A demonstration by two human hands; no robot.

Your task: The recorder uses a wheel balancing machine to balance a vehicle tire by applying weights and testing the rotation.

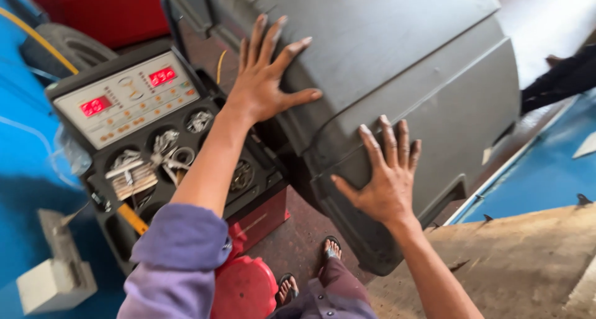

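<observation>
Purple sleeve (177, 257) on the left arm sits closest to us, and down below are two feet in sandals (310, 272) on the floor. Both hands are spread wide and flat, holding nothing. Left hand (264, 83) presses on the top part of a big grey cover (397, 52); right hand (385, 182) presses lower down, near its bottom edge. Flat palms look like the best way to push or steady it, since the cover is large, smooth and rounded, with no handle to grab. It is dull dark grey, with a long groove across it, and it tilts in the middle of the view. Just beside it on the left stands a machine panel (127, 98) with red lit numbers, and trays (155, 164) of small metal bits.
</observation>
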